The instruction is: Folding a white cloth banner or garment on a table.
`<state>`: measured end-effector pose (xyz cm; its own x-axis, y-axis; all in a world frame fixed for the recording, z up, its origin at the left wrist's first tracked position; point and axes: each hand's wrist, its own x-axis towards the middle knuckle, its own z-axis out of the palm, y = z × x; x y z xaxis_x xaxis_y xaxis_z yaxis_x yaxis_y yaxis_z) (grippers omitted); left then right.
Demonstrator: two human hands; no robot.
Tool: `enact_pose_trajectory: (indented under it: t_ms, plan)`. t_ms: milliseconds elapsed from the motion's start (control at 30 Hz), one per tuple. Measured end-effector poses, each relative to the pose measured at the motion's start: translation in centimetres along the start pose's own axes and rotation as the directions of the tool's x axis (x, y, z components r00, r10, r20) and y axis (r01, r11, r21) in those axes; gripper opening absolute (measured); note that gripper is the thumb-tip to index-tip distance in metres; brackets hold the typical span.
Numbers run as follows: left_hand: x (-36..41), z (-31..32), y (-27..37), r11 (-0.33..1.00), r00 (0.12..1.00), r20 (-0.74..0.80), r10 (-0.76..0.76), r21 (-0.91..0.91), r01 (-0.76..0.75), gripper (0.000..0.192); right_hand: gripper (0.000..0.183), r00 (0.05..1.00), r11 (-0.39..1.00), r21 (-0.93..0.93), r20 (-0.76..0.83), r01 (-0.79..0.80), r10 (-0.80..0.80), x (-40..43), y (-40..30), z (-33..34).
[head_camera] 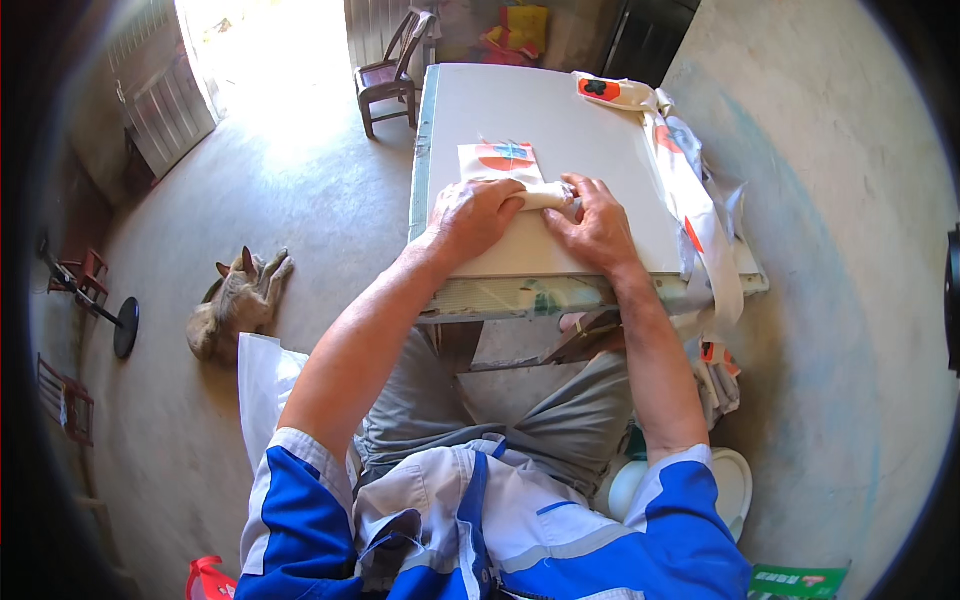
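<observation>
A rolled piece of cream fabric [546,196] lies on the white tabletop [600,142]. My left hand [474,214] grips its left end, fingers curled over it. At the other end, my right hand [596,221] has its thumb and fingers around the roll's tip. Just beyond my left hand, a flat piece of the fabric [499,159] with an orange and blue print lies on the table; whether it joins the roll is hidden. Long strips of similar printed fabric [694,210] run down the table's right side and hang over the near edge.
A wooden chair [390,79] stands beyond the table's far left corner. A dog [240,300] lies on the concrete floor at the left, near a stand with a round black base [127,328]. A pale round container [731,484] is low at my right.
</observation>
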<state>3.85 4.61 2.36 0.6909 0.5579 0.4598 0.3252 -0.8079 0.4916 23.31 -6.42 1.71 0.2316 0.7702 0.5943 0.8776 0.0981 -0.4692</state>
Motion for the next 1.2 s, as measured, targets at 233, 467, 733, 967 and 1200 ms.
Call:
enact_pose_trajectory:
  t_ms: [233, 467, 733, 967, 1200]
  plan:
    - [0.5, 0.5, 0.0, 0.999, 1.000, -0.009, -0.013, 0.046, 0.014, 0.029, 0.025, 0.999, 0.999, -0.037, -0.040, -0.001, -0.001, 1.0, 2.8, 1.0]
    - [-0.3, 0.2, -0.4, 0.998, 0.999, -0.034, -0.032, 0.052, 0.033, 0.029, 0.016, 1.000, 0.991, 0.133, 0.022, -0.022, 0.019, 0.4, -0.9, 0.4]
    - [0.0, 0.6, -0.2, 0.998, 0.999, -0.034, 0.008, 0.067, -0.005, 0.029, 0.017, 0.999, 0.988, 0.157, -0.049, -0.016, 0.024, 0.4, 1.1, 0.6]
    - [0.2, 0.8, 0.1, 0.997, 0.999, -0.027, 0.030, 0.068, -0.028, 0.029, 0.022, 0.990, 0.991, -0.127, -0.139, -0.033, 0.015, 0.4, 1.7, 0.2]
    - [-0.6, 0.4, -0.1, 0.996, 0.998, -0.033, 0.046, 0.082, -0.043, 0.029, 0.032, 0.988, 0.992, 0.008, -0.093, 0.123, -0.122, 0.4, -0.1, 0.1]
